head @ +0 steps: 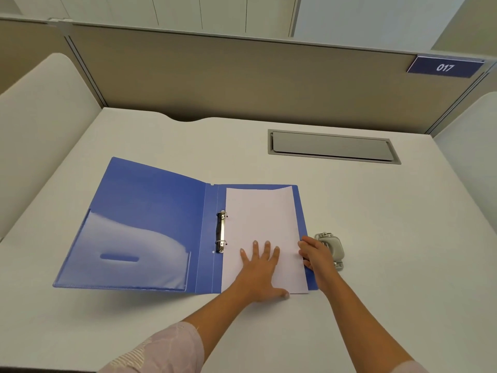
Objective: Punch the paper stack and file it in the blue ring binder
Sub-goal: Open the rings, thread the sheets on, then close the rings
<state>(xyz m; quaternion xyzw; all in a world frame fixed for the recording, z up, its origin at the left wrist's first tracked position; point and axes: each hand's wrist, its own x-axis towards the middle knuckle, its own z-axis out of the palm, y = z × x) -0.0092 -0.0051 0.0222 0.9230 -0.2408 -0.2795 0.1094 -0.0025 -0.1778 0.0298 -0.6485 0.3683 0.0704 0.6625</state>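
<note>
Binder: the blue binder (150, 211) is lying open on the desk (376, 211), inside facing up, its left cover tilting up slightly at the far edge.
Paper: the paper (261, 216) is lying on the binder's right half, its left edge sitting right beside the rings (221, 231); whether it is threaded onto them cannot be told.
Left hand: the left hand (259, 273) is pressing flat on the near part of the paper, fingers straight and spread, thumb reaching the sheet's near edge.
Right hand: the right hand (316, 255) is gripping the paper's right edge, thumb on top and fingers curling around it.
Punch: a grey punch (333, 246) is sitting on the desk just right of the binder, partly hidden behind the right hand.
Pocket: a clear pocket (134, 254) is covering the lower part of the left cover.
Hatch: a grey cable hatch (333, 146) is lying shut in the desk farther back.
Plate: a blue plate (445, 67) reading 017 is hanging on the partition.
</note>
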